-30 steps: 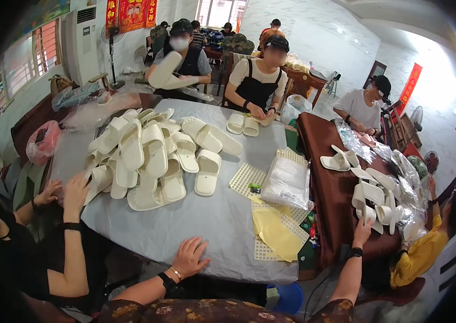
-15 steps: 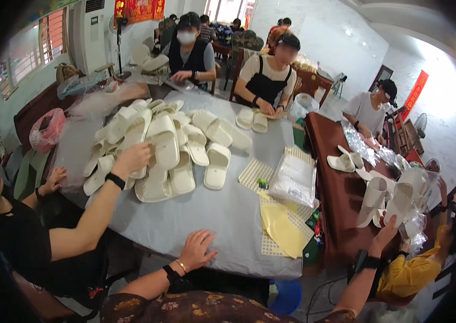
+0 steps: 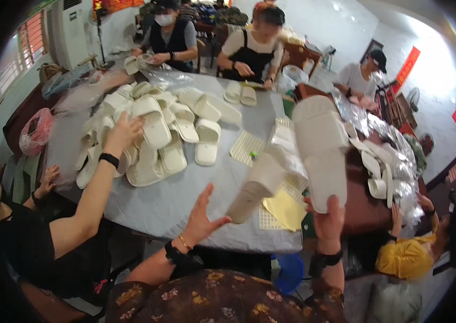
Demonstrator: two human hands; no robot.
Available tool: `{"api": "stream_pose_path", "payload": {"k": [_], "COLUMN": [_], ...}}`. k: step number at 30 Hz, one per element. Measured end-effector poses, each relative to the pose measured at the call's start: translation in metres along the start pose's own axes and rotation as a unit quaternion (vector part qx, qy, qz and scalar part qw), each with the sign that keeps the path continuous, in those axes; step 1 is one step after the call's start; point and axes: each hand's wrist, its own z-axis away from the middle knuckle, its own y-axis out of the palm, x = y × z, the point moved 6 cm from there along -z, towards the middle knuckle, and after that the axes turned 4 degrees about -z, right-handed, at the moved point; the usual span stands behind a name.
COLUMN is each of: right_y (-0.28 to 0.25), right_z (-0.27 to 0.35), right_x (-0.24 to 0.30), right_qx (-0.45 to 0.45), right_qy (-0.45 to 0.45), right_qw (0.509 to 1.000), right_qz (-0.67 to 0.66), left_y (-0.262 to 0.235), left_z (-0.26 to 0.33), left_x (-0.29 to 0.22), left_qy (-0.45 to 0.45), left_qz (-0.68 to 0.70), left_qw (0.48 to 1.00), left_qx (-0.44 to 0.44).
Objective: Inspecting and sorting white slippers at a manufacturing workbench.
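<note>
My right hand (image 3: 327, 220) is closed on the heel end of a white slipper (image 3: 319, 156), lifted over the table's right side with its flat sole toward me. Beside it, a second white slipper (image 3: 260, 185) hangs tilted and smeared by motion; what supports it is unclear. My left hand (image 3: 202, 212) is held up with fingers spread and nothing in the palm. Its thumb comes close to that second slipper's heel, and I cannot tell if they touch. A heap of cream slippers (image 3: 152, 126) covers the table's left half.
A co-worker's hand (image 3: 123, 134) reaches into the heap from the left. A yellow sheet (image 3: 282, 207) and sticker sheets (image 3: 247, 148) lie on the grey-covered table (image 3: 206, 185). At right, a brown table (image 3: 365, 207) bears more slippers (image 3: 381, 167). A blue bin (image 3: 288, 272) stands below.
My right hand has come from the brown table toward the grey one, bringing slippers. My left hand has risen off the tabletop with fingers spread. The view has shifted.
</note>
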Motion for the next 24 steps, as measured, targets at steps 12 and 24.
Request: {"api": "stream_pose_path", "payload": {"k": [12, 24], "right_y": [0.061, 0.067], "right_z": [0.043, 0.072], "right_x": [-0.169, -0.19], "right_qx": [0.048, 0.058], "right_qy": [0.26, 0.301], "right_qw": [0.964, 0.943], "right_qz": [-0.038, -0.125], "left_y": [0.004, 0.02], "left_z": [0.028, 0.037], "left_x": [0.081, 0.107], "left_qy": [-0.247, -0.332], "left_qz": [0.083, 0.279], "left_qw": [0.966, 0.901], "left_qx": [0.006, -0.01]}}
